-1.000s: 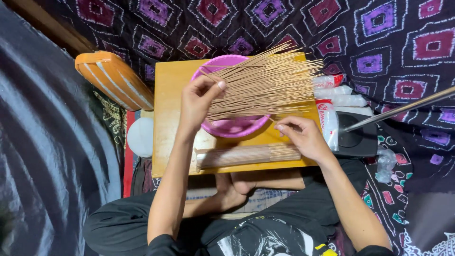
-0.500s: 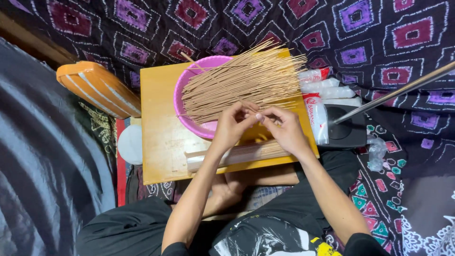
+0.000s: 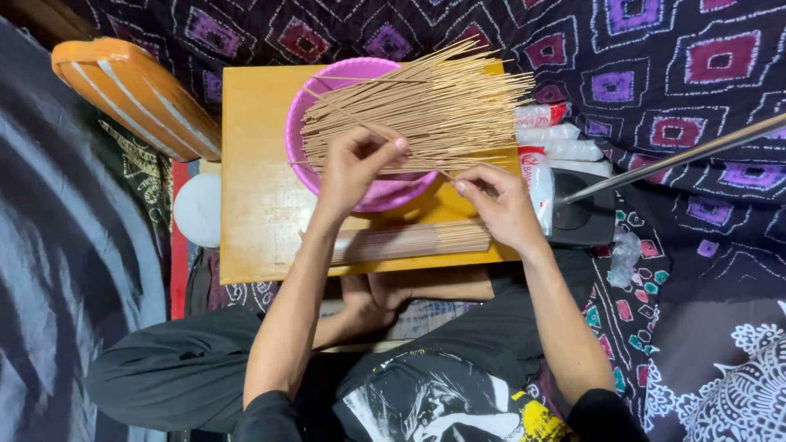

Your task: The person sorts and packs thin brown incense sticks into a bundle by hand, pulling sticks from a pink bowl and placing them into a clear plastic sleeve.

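Pinching a single thin stick (image 3: 422, 157) between them, the two hands hold it slantwise over the near rim of the pink bowl (image 3: 299, 123). The left hand (image 3: 352, 168) grips its upper, far-left part with thumb and fingers closed narrow; the right hand (image 3: 499, 205) nips the lower, near-right end between thumb and forefinger. The stick's long axis runs from far-left down to near-right, crossing the grain of the pile.

Just beyond the fingers lies the loose heap of tan sticks (image 3: 426, 106), fanned across the bowl with their long axes running left to right and their right ends jutting past the bowl's rim. The left hand is the nearer to this heap and touches its near edge.

Toward the body, a tidy bundle of sticks (image 3: 409, 241) lies along the near edge of the wooden board (image 3: 254, 221), parallel to that edge, just beside the right wrist.

Right of the board, plastic packets (image 3: 557, 147) and a black device (image 3: 581, 221) crowd the side; the left part of the board lies bare.
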